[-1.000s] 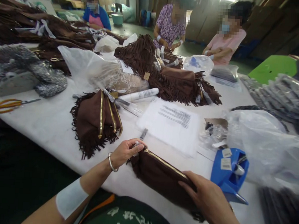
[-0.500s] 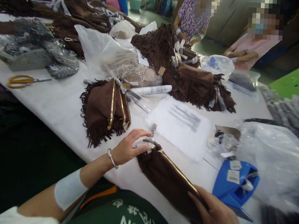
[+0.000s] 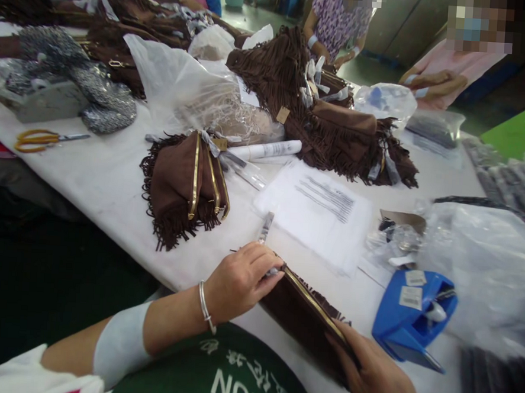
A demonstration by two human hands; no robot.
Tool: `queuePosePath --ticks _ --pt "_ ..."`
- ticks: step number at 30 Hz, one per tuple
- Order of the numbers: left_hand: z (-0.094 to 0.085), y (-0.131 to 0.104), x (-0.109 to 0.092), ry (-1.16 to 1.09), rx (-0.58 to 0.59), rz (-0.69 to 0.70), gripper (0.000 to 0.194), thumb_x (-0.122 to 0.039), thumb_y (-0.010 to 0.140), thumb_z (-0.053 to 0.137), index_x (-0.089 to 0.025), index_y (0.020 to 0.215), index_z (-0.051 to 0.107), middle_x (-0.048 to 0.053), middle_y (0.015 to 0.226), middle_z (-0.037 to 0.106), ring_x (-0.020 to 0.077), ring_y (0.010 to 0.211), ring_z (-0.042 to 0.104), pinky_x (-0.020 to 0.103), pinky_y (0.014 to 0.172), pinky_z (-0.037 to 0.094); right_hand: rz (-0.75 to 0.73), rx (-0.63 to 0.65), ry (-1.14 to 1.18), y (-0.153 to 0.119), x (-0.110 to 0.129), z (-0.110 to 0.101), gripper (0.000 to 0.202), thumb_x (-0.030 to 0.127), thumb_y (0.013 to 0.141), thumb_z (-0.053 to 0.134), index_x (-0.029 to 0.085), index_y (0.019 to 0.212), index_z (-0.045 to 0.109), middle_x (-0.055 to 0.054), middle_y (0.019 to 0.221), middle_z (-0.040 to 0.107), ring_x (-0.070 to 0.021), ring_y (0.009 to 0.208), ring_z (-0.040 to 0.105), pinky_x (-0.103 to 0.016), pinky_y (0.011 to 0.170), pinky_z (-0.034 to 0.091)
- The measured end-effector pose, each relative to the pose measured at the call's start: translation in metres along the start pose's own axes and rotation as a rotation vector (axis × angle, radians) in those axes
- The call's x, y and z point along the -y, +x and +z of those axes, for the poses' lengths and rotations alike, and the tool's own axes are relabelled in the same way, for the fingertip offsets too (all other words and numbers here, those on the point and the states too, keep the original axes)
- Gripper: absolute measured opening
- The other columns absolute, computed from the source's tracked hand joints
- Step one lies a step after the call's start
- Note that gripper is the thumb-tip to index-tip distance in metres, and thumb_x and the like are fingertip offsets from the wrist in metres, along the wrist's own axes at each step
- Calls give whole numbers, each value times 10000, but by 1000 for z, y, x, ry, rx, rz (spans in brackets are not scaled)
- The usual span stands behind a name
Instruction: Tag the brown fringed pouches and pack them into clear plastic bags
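Head view: at the near edge of a white worktop (image 3: pixel 107 181), a brown pouch (image 3: pixel 297 318) with a gold zip is held tilted, the left hand (image 3: pixel 244 278) pinching one zip end between closed fingertips, the right hand (image 3: pixel 367 369) gripping the other end, thumb and fingers wrapped round. Beyond it lies paper (image 3: pixel 288 207); scissors (image 3: pixel 48 139) rest near the worktop's edge, far left.

On the tabletop (image 3: pixel 107 181), left to right: scissors (image 3: pixel 48 139), a bag (image 3: pixel 172 179), paper sheets (image 3: pixel 309 223), a tape dispenser (image 3: pixel 392 317). A pouch (image 3: pixel 301 323) is before the sheets; piled bags (image 3: pixel 342 121) lie behind them.
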State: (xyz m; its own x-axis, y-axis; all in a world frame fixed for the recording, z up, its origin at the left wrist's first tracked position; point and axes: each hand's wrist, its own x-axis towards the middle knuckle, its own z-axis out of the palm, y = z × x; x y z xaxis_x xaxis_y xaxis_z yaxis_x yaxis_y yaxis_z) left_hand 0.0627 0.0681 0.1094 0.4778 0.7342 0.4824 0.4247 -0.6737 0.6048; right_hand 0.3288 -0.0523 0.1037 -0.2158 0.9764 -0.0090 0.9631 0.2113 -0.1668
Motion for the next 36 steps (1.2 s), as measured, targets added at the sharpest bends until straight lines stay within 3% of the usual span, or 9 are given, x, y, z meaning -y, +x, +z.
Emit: queuePosePath --ticks 4,9,14,17,21,24,26,29,36 --pt "12 -8 -16 -53 -34 58 142 -139 857 568 -126 999 576 78 897 636 178 894 576 330 848 499 -44 -23 -13 -7 0 2 304 337 943 395 233 1185 546 -25 1064 698 -165 886 689 -215 708 564" --pt "23 -17 -37 -109 58 218 154 -165 870 568 -105 1012 561 68 899 650 159 860 593 304 848 505 -62 -66 13 -10 9 8 306 301 936 396 229 1193 547 -23 1081 691 -167 909 683 -239 750 564" --pt "25 -23 -40 -49 122 238 158 -188 896 535 -124 1039 558 60 907 657 162 855 599 299 821 511 -36 -55 58 -5 13 10 267 310 921 433 260 1146 567 -1 1017 711 -160 854 694 -227 696 565" --pt "22 -25 -37 -62 149 215 178 -205 893 547 -129 1054 562 68 924 657 166 866 604 305 830 509 4 -26 58 -3 13 8 272 330 916 439 291 1153 567 10 999 715 -167 822 698 -230 645 563" --pt "9 -22 -27 -197 100 148 368 -355 844 624 -125 1123 557 95 971 648 190 928 588 333 863 500 24 -30 31 -2 15 6 283 344 912 440 296 1156 575 -3 981 719 -177 790 702 -232 598 552" --pt "-6 -15 -14 -161 9 55 293 -246 856 609 -168 1136 575 86 1007 632 199 981 557 376 915 466 24 -47 15 -3 18 4 286 348 914 429 291 1151 579 -3 972 719 -177 772 701 -239 607 548" --pt "-13 -11 -4 -86 17 32 257 -191 854 598 -189 1111 599 78 1038 618 204 1017 535 400 952 436 19 -61 2 -3 19 3 292 360 920 419 281 1150 581 -9 973 717 -178 764 699 -245 629 548" --pt "-17 -9 8 -40 109 74 233 -174 855 591 -203 1085 617 69 1060 614 201 1043 521 388 973 422 0 -79 -14 -2 18 4 308 375 926 407 262 1152 584 -24 963 718 -178 752 697 -245 639 543" --pt "-18 -17 23 63 229 313 252 -145 880 547 -226 1112 602 39 1061 660 192 1066 536 363 983 423 -52 -114 -60 -5 18 8 316 327 940 398 230 1194 558 -23 1059 697 -175 845 685 -264 710 534"
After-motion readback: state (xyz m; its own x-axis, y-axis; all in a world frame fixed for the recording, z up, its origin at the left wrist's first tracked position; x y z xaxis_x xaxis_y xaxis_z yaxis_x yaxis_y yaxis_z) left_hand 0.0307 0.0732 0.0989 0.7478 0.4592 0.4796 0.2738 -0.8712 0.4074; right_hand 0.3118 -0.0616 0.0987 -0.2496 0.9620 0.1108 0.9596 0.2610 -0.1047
